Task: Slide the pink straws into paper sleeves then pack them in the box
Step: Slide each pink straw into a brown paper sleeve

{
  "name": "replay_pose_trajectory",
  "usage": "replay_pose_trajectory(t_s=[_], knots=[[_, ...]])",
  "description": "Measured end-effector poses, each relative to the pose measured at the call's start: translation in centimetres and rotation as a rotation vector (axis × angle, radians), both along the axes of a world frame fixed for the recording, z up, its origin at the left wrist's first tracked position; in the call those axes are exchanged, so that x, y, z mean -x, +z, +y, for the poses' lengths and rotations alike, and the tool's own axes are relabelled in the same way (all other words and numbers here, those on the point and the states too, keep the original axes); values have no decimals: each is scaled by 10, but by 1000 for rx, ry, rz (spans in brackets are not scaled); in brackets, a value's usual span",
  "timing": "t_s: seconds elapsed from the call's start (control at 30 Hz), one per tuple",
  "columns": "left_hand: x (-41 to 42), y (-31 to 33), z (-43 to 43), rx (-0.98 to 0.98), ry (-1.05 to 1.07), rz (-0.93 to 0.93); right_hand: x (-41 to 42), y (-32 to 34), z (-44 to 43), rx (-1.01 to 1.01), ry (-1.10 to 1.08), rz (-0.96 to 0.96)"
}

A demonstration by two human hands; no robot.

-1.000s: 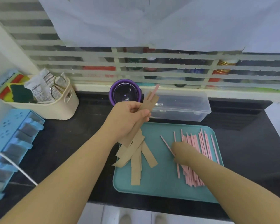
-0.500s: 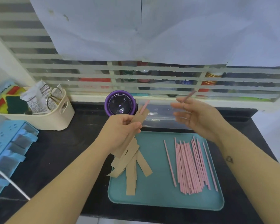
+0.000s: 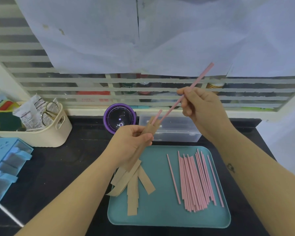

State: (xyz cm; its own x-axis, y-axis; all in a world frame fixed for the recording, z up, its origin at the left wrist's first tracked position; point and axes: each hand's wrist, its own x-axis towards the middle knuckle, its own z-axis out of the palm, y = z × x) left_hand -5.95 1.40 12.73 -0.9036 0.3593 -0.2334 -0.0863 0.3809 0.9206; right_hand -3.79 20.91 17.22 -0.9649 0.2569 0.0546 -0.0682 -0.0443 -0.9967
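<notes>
My left hand (image 3: 129, 145) grips a brown paper sleeve (image 3: 149, 129) held upright above the tray, with the tip of a pink straw (image 3: 157, 114) poking out of its top. My right hand (image 3: 201, 109) pinches a second pink straw (image 3: 197, 82) held slanted, its lower end at the mouth of the sleeve. A pile of several pink straws (image 3: 196, 181) lies on the right side of the teal tray (image 3: 162, 217). Several loose paper sleeves (image 3: 134, 183) lie on its left side. The clear plastic box (image 3: 175, 132) stands shut behind the tray.
A purple round device (image 3: 119, 117) sits behind my left hand. A cream basket (image 3: 46, 135) with scissors and packets stands at the left, a blue drawer unit (image 3: 5, 164) in front of it. The black counter (image 3: 61, 164) ends at a slatted window.
My right hand went from the straw pile up to the sleeve with one straw, now held slanted with its lower end at the sleeve's mouth. My left hand kept holding the sleeve.
</notes>
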Motion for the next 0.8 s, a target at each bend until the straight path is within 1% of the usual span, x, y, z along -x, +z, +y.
replay_pose_trajectory(t_s=[0.1, 0.33, 0.4, 0.53, 0.6, 0.7, 0.8], knots=[[-2, 2, 3, -4, -24, 1, 2, -2, 1, 25, -10, -25], [-6, 6, 10, -92, -37, -44, 6, -13, 2, 3, -31, -122], [-6, 7, 11, -85, -50, -42, 5, -17, 0, -56, -26, -166], [-9, 5, 13, -69, -72, -56, -1, -23, -5, -216, 63, -248], [-10, 4, 13, -79, -63, -72, 1, -21, -1, -273, 7, -209], [-10, 3, 14, -82, -55, -86, 6, -16, 10, -307, -179, -63], [-9, 1, 14, -102, -32, -102, 8, -16, 12, -438, -181, -6]])
